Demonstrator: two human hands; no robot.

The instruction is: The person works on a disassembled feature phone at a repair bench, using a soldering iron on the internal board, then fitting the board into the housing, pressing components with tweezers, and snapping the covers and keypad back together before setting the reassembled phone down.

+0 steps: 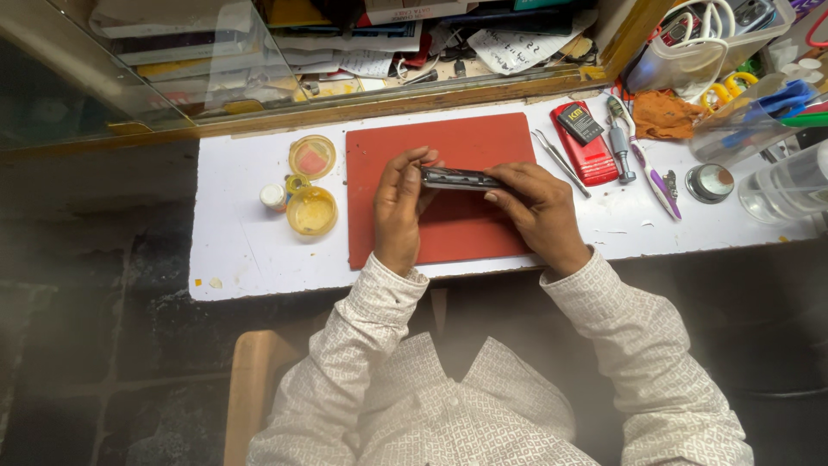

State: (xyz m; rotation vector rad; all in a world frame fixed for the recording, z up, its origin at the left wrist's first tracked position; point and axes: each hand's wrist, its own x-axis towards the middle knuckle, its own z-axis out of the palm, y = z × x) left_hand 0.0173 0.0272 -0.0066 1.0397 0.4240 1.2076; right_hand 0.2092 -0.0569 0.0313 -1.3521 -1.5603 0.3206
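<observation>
Both hands, left hand [398,211] and right hand [539,211], grasp a slim phone [460,179] edge-up over the red mat [448,147], fingers steadying each end

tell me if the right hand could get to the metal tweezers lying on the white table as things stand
Probably yes. The thin metal tweezers lie uncovered on the white table, just past the red mat's edge and close beside the right hand. Nothing lies between them, but that hand shares its grip on the slim dark phone with the left hand.

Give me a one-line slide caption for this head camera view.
Both hands, left hand and right hand, grip a slim dark device edge-on above a red mat on a white workbench.
</observation>
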